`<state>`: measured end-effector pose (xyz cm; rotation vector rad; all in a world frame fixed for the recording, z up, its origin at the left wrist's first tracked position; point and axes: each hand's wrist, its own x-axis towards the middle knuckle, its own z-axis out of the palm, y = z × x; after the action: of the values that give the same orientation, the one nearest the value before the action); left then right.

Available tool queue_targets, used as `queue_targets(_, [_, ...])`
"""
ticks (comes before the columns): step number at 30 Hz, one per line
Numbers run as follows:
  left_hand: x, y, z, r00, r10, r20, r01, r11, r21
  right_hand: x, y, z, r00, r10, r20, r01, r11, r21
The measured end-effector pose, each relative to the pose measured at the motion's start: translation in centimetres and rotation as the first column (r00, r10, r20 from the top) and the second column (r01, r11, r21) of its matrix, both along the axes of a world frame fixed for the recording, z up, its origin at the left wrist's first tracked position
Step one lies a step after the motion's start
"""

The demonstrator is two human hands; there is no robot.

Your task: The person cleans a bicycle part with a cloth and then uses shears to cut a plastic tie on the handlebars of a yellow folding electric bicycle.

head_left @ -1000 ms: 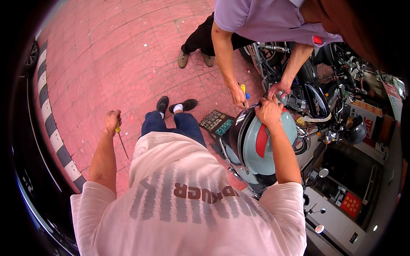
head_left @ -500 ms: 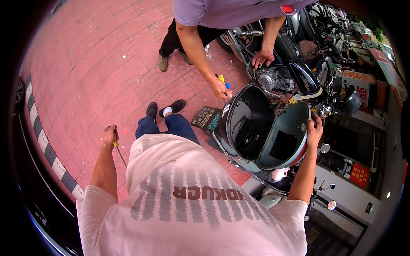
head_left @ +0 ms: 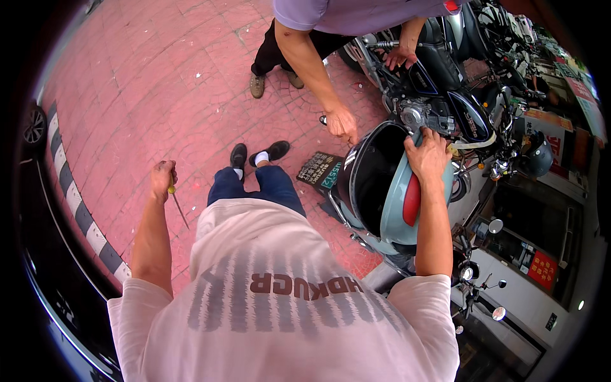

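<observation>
At the left, my left hand (head_left: 162, 178) is closed round the yellow handle of a screwdriver (head_left: 172, 189), its long shaft pointing down. On my right, my right hand (head_left: 425, 153) grips the upper edge of the pale blue lid (head_left: 398, 216) with its red strip, tilted partly open on a black-lined top case (head_left: 370, 181) at a scooter's rear. A co-worker's hand (head_left: 342, 124) is at the case's rim, a small dark object beside it, too small to name. Their other hand (head_left: 400, 54) hangs above the motorcycle behind, fingers spread.
Parked motorcycles (head_left: 445, 76) crowd the upper right, a helmet (head_left: 536, 156) among them. A shop front (head_left: 541, 235) lines the right. A black car (head_left: 54, 235) and striped kerb (head_left: 79, 204) run along the left of the pink paving (head_left: 146, 102). A plate (head_left: 318, 167) hangs behind the case.
The lid swung open, outward to the right, and is now partly lowered again by my right hand. The co-worker's near hand has risen slightly; the yellow-and-blue tool seen there earlier no longer shows.
</observation>
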<state>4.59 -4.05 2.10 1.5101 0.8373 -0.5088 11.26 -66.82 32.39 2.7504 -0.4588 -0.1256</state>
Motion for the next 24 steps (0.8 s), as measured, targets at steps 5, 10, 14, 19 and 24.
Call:
queue_targets(5, [-5.0, 2.3, -0.5, 0.986, 0.159, -0.058, -0.158, 0.987, 0.014, 1.2, 0.1, -0.8, 0.993, -0.083, -0.078, 0.085, 0.996, 0.027])
queue_targets(10, [-10.3, 3.7, -2.9, 0.946, 0.250, -0.206, -0.250, 0.968, 0.031, 1.1, 0.6, -1.3, 0.994, -0.051, -0.097, 0.054, 0.998, 0.022])
queue_targets(14, [-11.7, 2.9, -2.6, 0.938, 0.249, -0.243, -0.250, 0.968, 0.027, 1.2, 1.4, -2.4, 0.991, -0.020, -0.133, 0.017, 1.000, -0.019])
queue_targets(19, [-10.5, 2.8, -2.6, 0.950, 0.258, -0.175, -0.267, 0.963, -0.029, 2.5, 3.2, -7.2, 0.994, -0.082, -0.073, 0.091, 0.987, 0.130])
queue_targets(24, [-7.0, 2.4, -2.1, 0.973, 0.219, -0.076, -0.224, 0.972, -0.067, 4.1, 5.9, -11.2, 0.976, -0.052, -0.214, 0.076, 0.991, 0.110])
